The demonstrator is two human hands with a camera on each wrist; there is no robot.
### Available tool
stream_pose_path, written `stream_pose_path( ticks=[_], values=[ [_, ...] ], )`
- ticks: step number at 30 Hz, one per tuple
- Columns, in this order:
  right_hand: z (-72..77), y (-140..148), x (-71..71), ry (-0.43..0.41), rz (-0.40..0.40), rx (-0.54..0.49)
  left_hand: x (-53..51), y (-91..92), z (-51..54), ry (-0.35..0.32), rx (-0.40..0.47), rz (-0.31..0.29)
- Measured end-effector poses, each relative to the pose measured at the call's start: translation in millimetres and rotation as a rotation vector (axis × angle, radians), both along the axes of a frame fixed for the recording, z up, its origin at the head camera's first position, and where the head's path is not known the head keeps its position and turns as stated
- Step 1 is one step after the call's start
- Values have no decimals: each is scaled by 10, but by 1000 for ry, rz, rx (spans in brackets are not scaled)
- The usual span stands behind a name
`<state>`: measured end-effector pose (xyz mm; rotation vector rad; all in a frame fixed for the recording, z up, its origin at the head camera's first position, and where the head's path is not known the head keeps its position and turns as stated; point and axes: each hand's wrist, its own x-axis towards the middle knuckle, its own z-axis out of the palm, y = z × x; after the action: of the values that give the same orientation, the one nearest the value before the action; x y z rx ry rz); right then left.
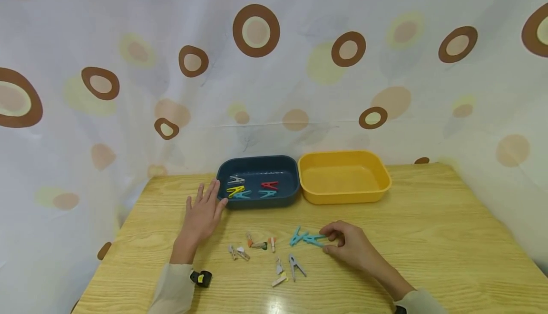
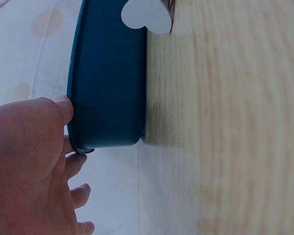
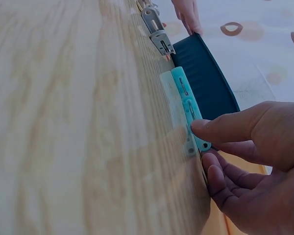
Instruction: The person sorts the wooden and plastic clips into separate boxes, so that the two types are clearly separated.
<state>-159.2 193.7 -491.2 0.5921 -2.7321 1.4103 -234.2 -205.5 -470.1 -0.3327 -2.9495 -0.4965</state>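
Observation:
My left hand (image 1: 202, 216) rests on the left rim of a dark blue basin (image 1: 261, 203), fingers spread and fairly straight. In the left wrist view its thumb touches the rim (image 2: 71, 110). With thumb and fingers my right hand (image 1: 353, 246) pinches the spread handle ends of a teal plastic clothespin (image 1: 314, 240) lying on the table. Its jaw end meets another teal clothespin (image 1: 296, 237). Closer to me lies a grey clothespin (image 1: 295, 265). Inside the blue basin are several plastic clothespins, among them a red one (image 1: 269, 185) and a yellow one (image 1: 235, 191).
A yellow basin (image 1: 344, 198) stands against the blue one on its right. Several small wooden clothespins with decorations lie mid-table, including one with an orange piece (image 1: 272, 244) and one with a white heart (image 2: 148, 14). A patterned curtain (image 1: 295, 90) hangs behind the table.

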Motion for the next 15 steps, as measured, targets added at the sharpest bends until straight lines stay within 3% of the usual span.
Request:
stream_pose_path(
  ticks=[8,15],
  values=[
    [3,2,-13,-21,11,-7,9,-12,-21,-10,3,8],
    [107,12,-54,-45,58,-60,4,-10,-34,13,3,-3]
  ],
)
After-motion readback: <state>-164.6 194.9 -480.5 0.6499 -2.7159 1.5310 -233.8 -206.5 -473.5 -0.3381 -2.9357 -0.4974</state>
